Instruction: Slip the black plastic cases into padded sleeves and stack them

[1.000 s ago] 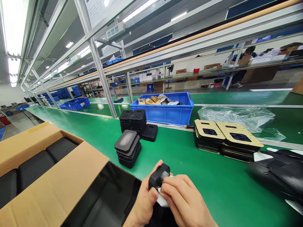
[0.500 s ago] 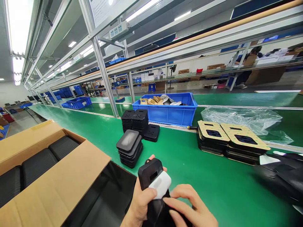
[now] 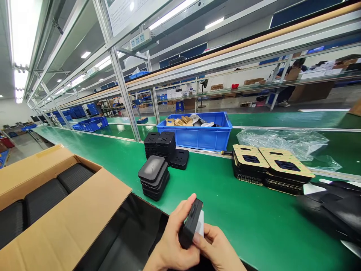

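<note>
Left hand: the left hand is wrapped around the lower side of the held block, its fingers curled up closely so the tips reach the block's top end.

Right hand: the right hand comes in from the other side, its fingers narrowly pinching the block and the white piece together.

Held pieces: a black moulded block stands tilted on edge between both hands, above the near edge of the desk, with a white piece lying against its right face (the edge-on view hides whether it sits in a recess).

Desk: the green-topped desk carries a stack of black rounded trays, black square pieces and a loose one.

Right side: two stacks of black pieces with tan adhesive backing lie by a clear plastic bag.

Left side: an open cardboard box holds black foam trays.

Behind: a blue plastic crate holds tan and white packing scraps.
</note>
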A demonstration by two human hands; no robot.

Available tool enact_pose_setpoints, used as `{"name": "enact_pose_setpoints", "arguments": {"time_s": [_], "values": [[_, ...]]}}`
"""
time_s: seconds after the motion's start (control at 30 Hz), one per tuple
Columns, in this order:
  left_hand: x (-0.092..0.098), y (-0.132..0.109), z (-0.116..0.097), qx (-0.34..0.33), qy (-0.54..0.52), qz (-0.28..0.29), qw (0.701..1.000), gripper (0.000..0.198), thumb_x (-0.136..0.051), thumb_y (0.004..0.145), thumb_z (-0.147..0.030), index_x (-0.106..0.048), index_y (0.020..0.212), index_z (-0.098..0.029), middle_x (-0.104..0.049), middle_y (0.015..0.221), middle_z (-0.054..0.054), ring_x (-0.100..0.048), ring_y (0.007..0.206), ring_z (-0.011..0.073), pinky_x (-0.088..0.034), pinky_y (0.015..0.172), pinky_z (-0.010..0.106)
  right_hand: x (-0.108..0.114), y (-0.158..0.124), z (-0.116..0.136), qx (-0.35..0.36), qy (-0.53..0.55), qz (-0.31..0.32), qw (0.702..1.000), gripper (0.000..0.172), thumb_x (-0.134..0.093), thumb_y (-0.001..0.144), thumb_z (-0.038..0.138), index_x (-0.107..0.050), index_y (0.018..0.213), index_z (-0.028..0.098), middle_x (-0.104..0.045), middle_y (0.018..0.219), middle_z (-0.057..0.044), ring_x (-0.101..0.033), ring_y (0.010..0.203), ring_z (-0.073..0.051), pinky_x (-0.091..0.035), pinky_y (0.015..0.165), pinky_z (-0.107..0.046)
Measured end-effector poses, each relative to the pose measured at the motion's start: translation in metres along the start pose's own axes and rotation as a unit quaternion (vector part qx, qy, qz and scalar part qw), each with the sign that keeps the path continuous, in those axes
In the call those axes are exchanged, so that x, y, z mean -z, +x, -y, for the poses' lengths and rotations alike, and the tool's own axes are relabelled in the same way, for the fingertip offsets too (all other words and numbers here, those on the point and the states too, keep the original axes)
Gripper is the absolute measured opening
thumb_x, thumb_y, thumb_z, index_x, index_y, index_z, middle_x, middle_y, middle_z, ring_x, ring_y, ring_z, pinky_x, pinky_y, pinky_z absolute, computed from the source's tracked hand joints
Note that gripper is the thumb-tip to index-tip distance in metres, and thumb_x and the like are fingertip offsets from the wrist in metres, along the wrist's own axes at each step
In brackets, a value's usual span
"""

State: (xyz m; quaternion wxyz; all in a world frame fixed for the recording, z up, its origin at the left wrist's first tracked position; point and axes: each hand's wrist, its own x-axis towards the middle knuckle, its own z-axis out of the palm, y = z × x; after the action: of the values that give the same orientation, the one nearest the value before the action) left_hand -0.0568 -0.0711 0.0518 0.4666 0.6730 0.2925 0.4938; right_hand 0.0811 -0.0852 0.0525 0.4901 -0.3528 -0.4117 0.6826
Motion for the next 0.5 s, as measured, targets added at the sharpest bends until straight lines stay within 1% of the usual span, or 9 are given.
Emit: {"name": "enact_pose_setpoints", "arguments": {"time_s": [0.07, 0.13, 0.2, 0.23, 0.3, 0.33, 0.4, 0.43, 0.5], "values": [[0.005, 0.002, 0.000, -0.023, 0.009, 0.036, 0.999, 0.088, -0.067, 0.070, -0.014, -0.034, 0.151, -0.026, -0.046, 0.150, 0.013, -0.045, 0.134, 0.0390, -0.029, 0.114, 0.054, -0.005, -0.003, 0.008, -0.011, -0.009, -0.008, 1.000, 0.053, -0.084, 0.057, 0.065, -0.076, 0.070, 0.014, -0.070, 0.073, -0.006, -0.056, 0.072, -0.018, -0.046, 0.074, -0.027], [0.009, 0.004, 0.002, -0.017, -0.047, 0.075, 0.996, 0.100, -0.076, 0.060, -0.013, -0.035, 0.150, -0.029, -0.050, 0.147, 0.012, -0.052, 0.124, 0.0357, -0.036, 0.110, 0.049, -0.007, -0.006, 0.014, -0.033, -0.033, -0.022, 0.999, 0.057, -0.083, 0.053, 0.069, -0.076, 0.065, 0.014, -0.069, 0.069, -0.006, -0.055, 0.069, -0.017, -0.045, 0.069, -0.026], [0.009, 0.006, 0.004, 0.032, -0.155, 0.099, 0.982, 0.113, -0.089, 0.050, -0.018, -0.036, 0.149, -0.031, -0.049, 0.147, 0.012, -0.061, 0.104, 0.0261, -0.048, 0.093, 0.037, -0.006, -0.009, 0.016, -0.057, -0.047, -0.040, 0.996, 0.058, -0.083, 0.051, 0.071, -0.074, 0.063, 0.015, -0.066, 0.063, -0.004, -0.051, 0.063, -0.013, -0.042, 0.062, -0.022], [0.008, 0.007, 0.005, 0.059, -0.206, 0.101, 0.972, 0.119, -0.094, 0.044, -0.023, -0.037, 0.148, -0.032, -0.050, 0.146, 0.012, -0.061, 0.092, 0.0204, -0.050, 0.081, 0.031, -0.005, -0.009, 0.016, -0.063, -0.051, -0.042, 0.996, 0.059, -0.082, 0.052, 0.071, -0.073, 0.061, 0.014, -0.064, 0.059, -0.003, -0.049, 0.059, -0.011, -0.039, 0.058, -0.021], [0.003, 0.007, 0.007, 0.092, -0.271, 0.080, 0.955, 0.120, -0.097, 0.042, -0.033, -0.040, 0.147, -0.031, -0.053, 0.140, 0.012, -0.057, 0.080, 0.0130, -0.046, 0.067, 0.023, -0.004, -0.009, 0.013, -0.063, -0.053, -0.032, 0.996, 0.060, -0.080, 0.056, 0.072, -0.068, 0.056, 0.014, -0.057, 0.052, 0.000, -0.043, 0.051, -0.007, -0.033, 0.052, -0.019], [0.000, 0.007, 0.008, 0.095, -0.285, 0.063, 0.952, 0.115, -0.096, 0.045, -0.037, -0.041, 0.146, -0.029, -0.057, 0.135, 0.012, -0.056, 0.080, 0.0127, -0.045, 0.067, 0.022, -0.003, -0.009, 0.010, -0.060, -0.057, -0.024, 0.996, 0.060, -0.079, 0.059, 0.072, -0.065, 0.053, 0.013, -0.054, 0.048, 0.000, -0.040, 0.047, -0.005, -0.030, 0.048, -0.019], [-0.006, 0.008, 0.007, 0.080, -0.301, 0.027, 0.950, 0.105, -0.092, 0.053, -0.043, -0.045, 0.145, -0.025, -0.063, 0.124, 0.011, -0.058, 0.089, 0.0166, -0.045, 0.076, 0.024, -0.004, -0.008, 0.005, -0.050, -0.060, -0.014, 0.997, 0.061, -0.075, 0.065, 0.071, -0.061, 0.049, 0.013, -0.049, 0.042, 0.001, -0.034, 0.040, -0.003, -0.024, 0.042, -0.019], [-0.009, 0.008, 0.006, 0.071, -0.309, 0.012, 0.948, 0.101, -0.089, 0.055, -0.043, -0.046, 0.144, -0.025, -0.065, 0.121, 0.010, -0.059, 0.094, 0.0192, -0.045, 0.080, 0.027, -0.005, -0.007, 0.002, -0.045, -0.052, -0.015, 0.997, 0.061, -0.074, 0.068, 0.070, -0.060, 0.049, 0.013, -0.048, 0.041, 0.001, -0.033, 0.037, -0.003, -0.022, 0.039, -0.018], [-0.013, 0.008, 0.003, 0.070, -0.328, -0.017, 0.942, 0.095, -0.086, 0.058, -0.041, -0.047, 0.143, -0.025, -0.066, 0.119, 0.009, -0.060, 0.097, 0.0224, -0.047, 0.082, 0.030, -0.009, -0.007, -0.003, -0.033, -0.022, -0.030, 0.999, 0.061, -0.073, 0.069, 0.069, -0.060, 0.049, 0.013, -0.047, 0.039, 0.001, -0.033, 0.033, -0.003, -0.021, 0.036, -0.017]]}}
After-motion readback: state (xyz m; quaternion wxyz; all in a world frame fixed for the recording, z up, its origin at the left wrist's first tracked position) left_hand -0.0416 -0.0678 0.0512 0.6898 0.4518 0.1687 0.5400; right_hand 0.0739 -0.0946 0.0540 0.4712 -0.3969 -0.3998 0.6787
